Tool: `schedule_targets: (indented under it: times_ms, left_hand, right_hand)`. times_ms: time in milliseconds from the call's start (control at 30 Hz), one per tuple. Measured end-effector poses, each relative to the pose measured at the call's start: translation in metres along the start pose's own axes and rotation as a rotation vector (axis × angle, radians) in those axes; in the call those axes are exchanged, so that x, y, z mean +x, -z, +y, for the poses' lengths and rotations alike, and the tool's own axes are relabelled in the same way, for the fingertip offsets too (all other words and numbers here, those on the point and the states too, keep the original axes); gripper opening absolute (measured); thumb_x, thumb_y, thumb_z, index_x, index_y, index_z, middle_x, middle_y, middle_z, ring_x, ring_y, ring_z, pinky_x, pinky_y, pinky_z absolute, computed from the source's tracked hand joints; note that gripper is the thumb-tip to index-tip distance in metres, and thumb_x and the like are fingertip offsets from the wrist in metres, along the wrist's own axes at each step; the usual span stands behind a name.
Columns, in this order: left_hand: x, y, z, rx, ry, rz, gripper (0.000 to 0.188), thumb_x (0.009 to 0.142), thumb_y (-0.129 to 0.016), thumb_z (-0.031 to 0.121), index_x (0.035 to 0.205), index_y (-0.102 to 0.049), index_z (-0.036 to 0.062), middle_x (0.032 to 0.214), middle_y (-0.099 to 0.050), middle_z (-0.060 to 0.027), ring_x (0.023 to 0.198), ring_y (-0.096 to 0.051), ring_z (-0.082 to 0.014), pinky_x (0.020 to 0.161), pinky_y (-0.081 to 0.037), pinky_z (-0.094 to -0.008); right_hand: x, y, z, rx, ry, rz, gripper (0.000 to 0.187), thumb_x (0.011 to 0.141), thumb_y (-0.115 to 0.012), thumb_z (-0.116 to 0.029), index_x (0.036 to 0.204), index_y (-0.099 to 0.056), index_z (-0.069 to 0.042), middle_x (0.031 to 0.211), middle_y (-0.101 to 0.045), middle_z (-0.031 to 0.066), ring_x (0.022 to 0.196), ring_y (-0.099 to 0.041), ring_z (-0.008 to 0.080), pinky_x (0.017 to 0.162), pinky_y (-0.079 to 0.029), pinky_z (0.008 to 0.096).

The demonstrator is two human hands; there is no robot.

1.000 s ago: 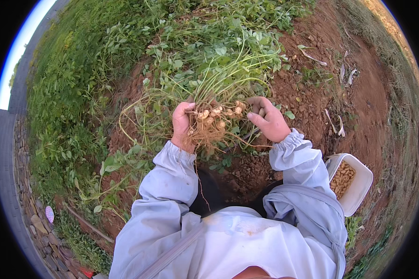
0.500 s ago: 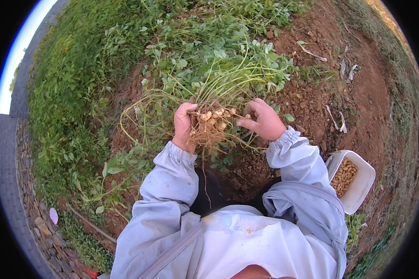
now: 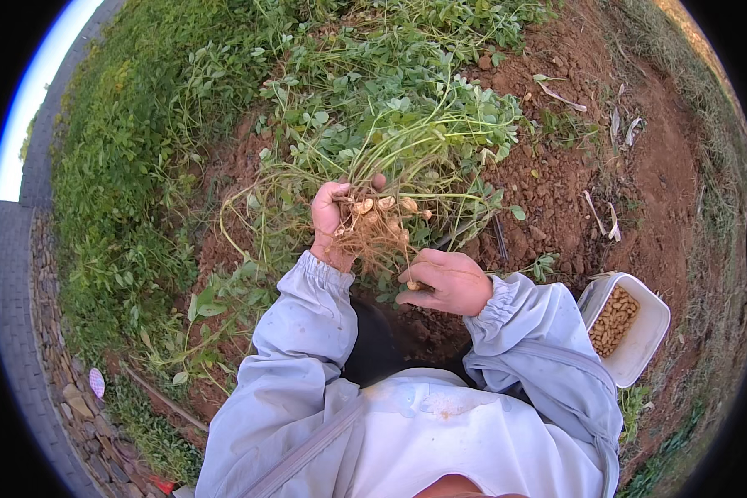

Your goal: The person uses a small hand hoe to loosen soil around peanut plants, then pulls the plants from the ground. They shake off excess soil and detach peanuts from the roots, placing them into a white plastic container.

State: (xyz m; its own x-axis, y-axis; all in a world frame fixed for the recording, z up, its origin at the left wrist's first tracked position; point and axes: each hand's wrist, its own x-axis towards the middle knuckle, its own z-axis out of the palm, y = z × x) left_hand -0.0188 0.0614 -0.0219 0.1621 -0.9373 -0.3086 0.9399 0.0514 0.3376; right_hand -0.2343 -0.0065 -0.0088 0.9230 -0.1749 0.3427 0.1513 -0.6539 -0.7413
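Note:
My left hand (image 3: 330,217) is closed round the stem base of an uprooted peanut plant (image 3: 440,137), whose green stems and leaves spread away from me. Below that grip hangs a tangle of brown roots (image 3: 375,241) with several pale peanuts (image 3: 386,204) among them. Just below and right of the roots, my right hand (image 3: 450,280) is closed, with a small peanut (image 3: 412,285) at its fingertips. Whether that peanut is still joined to a root, I cannot tell.
A white plastic tub (image 3: 644,332) partly filled with peanuts (image 3: 614,320) stands on the soil to my right. Reddish-brown soil (image 3: 556,195) runs along the right side. Leafy plants (image 3: 133,207) grow thickly on the left, beside a stone edging (image 3: 75,402) and a grey paved strip (image 3: 8,282).
My right hand has moved down and toward me, from beside the upper peanuts to below the roots, and now pinches a peanut. My left hand keeps its hold on the plant.

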Motion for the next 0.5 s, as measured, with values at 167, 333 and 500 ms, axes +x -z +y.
schedule_targets:
  times_ms: [167,333,500]
  left_hand:
    - [0.001,-0.001,0.003,-0.009,-0.046,-0.011,0.048,0.082,-0.038,0.023,0.113,-0.049,-0.0111,0.105,-0.061,-0.0209,0.086,-0.063,-0.0405,0.073,-0.055,-0.0539]
    - [0.005,0.001,0.001,0.000,-0.004,0.051,0.050,0.080,-0.038,0.024,0.113,-0.052,-0.0107,0.102,-0.062,-0.0215,0.085,-0.063,-0.0385,0.074,-0.054,-0.0502]
    - [0.008,-0.002,0.012,0.113,-0.165,0.199,0.050,0.080,-0.034,0.023,0.110,-0.055,-0.0107,0.103,-0.062,-0.0237,0.087,-0.063,-0.0373,0.078,-0.053,-0.0494]
  right_hand:
    - [0.001,0.006,0.001,-0.009,0.032,0.037,0.039,0.076,-0.069,-0.021,0.112,-0.061,-0.011,0.073,-0.048,0.0063,0.064,-0.055,0.0222,0.056,-0.048,0.0332]
    - [-0.002,0.001,-0.003,-0.051,0.027,-0.242,0.063,0.079,-0.065,-0.021,0.135,-0.038,-0.016,0.076,-0.051,0.0098,0.067,-0.057,0.0266,0.059,-0.048,0.0357]
    - [0.001,-0.001,-0.020,0.489,-0.416,-0.345,0.050,0.089,-0.053,-0.020,0.135,-0.037,-0.009,0.096,-0.061,0.0191,0.083,-0.062,0.0345,0.072,-0.049,0.0392]
